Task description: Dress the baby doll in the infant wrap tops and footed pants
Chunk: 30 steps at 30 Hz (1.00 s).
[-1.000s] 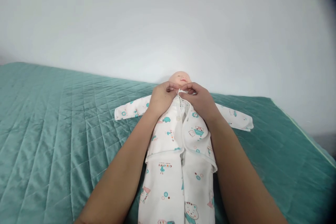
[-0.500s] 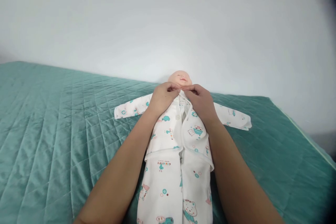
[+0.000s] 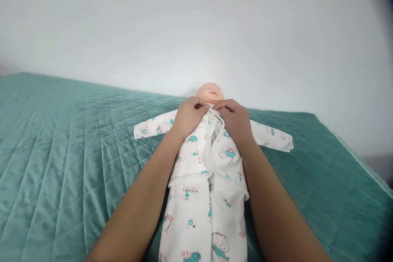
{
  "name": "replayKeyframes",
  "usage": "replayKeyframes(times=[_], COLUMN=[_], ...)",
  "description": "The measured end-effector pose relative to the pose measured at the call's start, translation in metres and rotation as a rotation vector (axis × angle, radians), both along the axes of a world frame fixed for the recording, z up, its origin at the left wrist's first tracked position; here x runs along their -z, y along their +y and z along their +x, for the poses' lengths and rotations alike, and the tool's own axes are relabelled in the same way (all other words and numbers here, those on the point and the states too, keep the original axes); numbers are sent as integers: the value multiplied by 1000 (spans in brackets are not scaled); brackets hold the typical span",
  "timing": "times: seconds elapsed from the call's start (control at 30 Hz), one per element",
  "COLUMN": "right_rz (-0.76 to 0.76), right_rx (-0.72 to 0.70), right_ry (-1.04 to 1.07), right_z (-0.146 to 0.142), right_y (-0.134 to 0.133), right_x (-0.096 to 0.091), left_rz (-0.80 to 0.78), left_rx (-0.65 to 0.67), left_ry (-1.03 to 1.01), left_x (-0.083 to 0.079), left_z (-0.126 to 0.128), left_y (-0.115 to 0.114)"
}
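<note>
A baby doll [image 3: 210,91] lies on its back, its head toward the wall. It wears a white baby jacket [image 3: 192,153] printed with small animals, the sleeves spread out to both sides. White printed trousers [image 3: 184,229] cover the legs below. My left hand [image 3: 192,114] pinches the jacket's collar edge just under the doll's chin. Facing it, my right hand [image 3: 233,118] is closed on the opposite collar edge, with fingertips close to the left ones. Below my hands the jacket front gapes slightly, and a button shows on the left flap. My fingers partly hide the neckline.
A green quilted bedspread [image 3: 76,143] lies under the doll and stretches to both sides. Right behind the doll's head rises a white wall [image 3: 196,28]. The bedspread's edge [image 3: 353,155] slopes down at the right.
Both hands have stayed at the collar. My fingertips have shifted slightly down from the chin, and the right collar edge now shows as a lifted, curved fold.
</note>
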State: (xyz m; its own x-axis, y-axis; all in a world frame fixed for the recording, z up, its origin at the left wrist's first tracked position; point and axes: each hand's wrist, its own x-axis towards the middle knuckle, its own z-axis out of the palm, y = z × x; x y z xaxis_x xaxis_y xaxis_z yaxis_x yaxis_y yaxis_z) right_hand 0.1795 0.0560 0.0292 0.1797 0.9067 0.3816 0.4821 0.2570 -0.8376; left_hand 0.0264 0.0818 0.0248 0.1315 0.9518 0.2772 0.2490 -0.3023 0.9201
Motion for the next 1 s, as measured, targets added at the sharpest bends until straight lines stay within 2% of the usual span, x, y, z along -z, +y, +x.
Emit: replayKeyframes(times=[0.17, 0.37, 0.63, 0.77, 0.9, 1.0], right_rz=[81, 143, 103, 54, 7, -33], right_rx=[-4, 19, 10, -26, -124, -143], right_ry=[-65, -143, -194, -251, -267, -290], right_z=[1, 0, 2, 3, 1, -3], right_y=[-1, -3, -4, -9, -20, -37], right_x=[2, 4, 4, 4, 5, 6], left_rz=[119, 115, 112, 181, 262, 287], left_rx=[40, 11, 7, -9, -5, 6], left_ry=[95, 194, 187, 169, 184, 188], left_x=[2, 1, 2, 6, 13, 13], left_z=[0, -1, -1, -2, -6, -9], left_y=[2, 2, 1, 1, 2, -5])
